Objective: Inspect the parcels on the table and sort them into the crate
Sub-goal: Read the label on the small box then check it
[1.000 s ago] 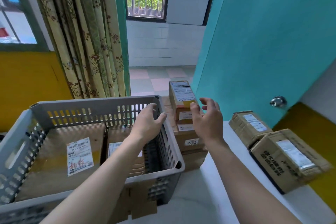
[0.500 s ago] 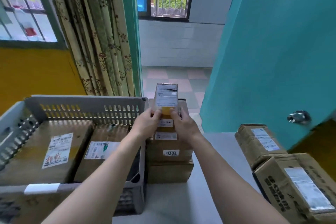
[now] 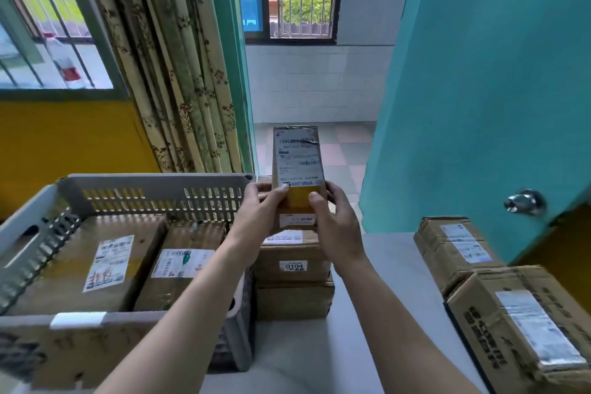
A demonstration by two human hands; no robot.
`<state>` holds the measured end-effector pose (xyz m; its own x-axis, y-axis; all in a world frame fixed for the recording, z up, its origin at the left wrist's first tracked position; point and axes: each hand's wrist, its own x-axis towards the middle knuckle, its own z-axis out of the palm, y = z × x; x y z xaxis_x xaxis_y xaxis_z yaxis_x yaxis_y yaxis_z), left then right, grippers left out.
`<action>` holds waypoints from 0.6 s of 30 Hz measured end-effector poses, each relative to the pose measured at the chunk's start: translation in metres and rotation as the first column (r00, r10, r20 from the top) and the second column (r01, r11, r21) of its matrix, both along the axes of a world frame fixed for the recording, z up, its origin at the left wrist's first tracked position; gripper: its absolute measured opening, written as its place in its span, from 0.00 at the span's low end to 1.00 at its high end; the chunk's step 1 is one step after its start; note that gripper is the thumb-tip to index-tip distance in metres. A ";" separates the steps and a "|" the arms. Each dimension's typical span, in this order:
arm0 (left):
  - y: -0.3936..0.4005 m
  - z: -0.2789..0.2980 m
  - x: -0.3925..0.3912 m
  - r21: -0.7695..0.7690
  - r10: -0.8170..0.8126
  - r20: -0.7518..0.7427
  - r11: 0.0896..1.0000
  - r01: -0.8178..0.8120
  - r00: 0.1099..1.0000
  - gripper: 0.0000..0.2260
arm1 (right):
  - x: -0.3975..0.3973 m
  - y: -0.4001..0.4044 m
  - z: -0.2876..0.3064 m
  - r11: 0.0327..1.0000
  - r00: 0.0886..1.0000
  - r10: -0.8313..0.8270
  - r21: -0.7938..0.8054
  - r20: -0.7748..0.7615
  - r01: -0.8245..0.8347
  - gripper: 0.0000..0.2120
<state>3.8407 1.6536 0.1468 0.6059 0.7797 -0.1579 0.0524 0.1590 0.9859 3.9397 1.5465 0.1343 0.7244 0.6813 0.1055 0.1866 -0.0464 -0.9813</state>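
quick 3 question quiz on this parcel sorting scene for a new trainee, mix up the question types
1. True or false: the tall parcel is held by both the left hand and the right hand.
2. How many parcels lie inside the grey crate? A) none B) two C) five
3. Fill in: the stacked box below the hands bears a sticker reading ____.

Key: 1 true; 2 B; 3 0104
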 end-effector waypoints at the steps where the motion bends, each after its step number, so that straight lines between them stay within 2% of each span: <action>1: -0.004 0.003 -0.002 -0.016 -0.014 0.006 1.000 0.014 1.000 0.20 | -0.003 -0.005 0.002 1.000 1.000 -0.003 0.011 0.007 0.003 0.11; 7: -0.041 0.022 -0.037 0.004 -0.041 0.108 0.999 0.041 0.993 0.20 | -0.031 -0.039 0.021 0.997 0.997 0.025 0.068 -0.075 -0.020 0.13; 13: -0.073 0.027 -0.095 0.134 -0.133 0.053 0.983 0.125 0.990 0.23 | -0.079 -0.067 0.042 0.999 0.988 0.020 0.033 -0.156 -0.015 0.16; 18: -0.086 0.030 -0.131 0.044 -0.198 0.046 0.980 0.196 0.979 0.17 | -0.123 -0.096 0.038 0.998 0.993 -0.026 0.048 -0.116 0.032 0.17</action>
